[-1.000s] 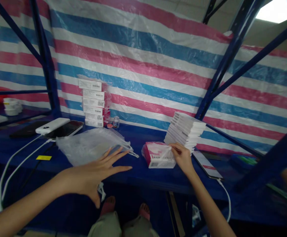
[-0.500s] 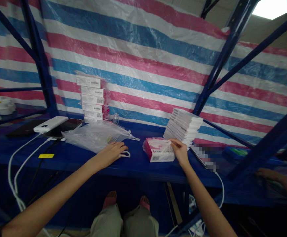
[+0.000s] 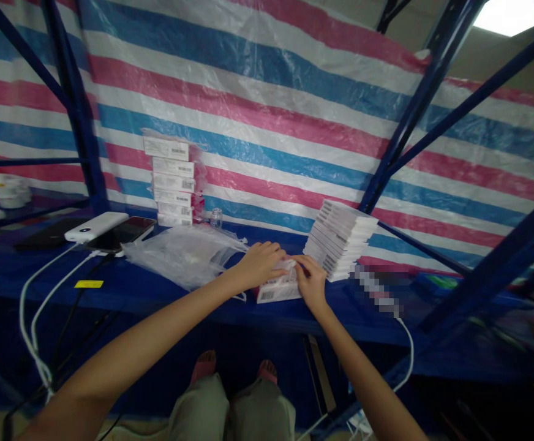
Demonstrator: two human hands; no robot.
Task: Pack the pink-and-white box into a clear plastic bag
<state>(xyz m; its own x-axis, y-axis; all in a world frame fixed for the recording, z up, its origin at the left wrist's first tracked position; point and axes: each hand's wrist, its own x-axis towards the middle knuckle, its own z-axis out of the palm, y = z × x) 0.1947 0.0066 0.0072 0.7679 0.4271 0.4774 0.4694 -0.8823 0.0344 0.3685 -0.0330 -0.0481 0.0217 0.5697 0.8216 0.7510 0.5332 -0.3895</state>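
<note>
Head view: the wrapped box (image 3: 280,293) lies beneath both hands (image 3: 312,283).

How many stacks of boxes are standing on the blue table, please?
2: a left stack behind the clear plastic, and a right stack beyond the right hand. No third stack shows.

The small box (image 3: 270,294) looks like smooth card under crinkled clear film (image 3: 287,266), the striped sheet (image 3: 248,116) glossy creased plastic.
</note>
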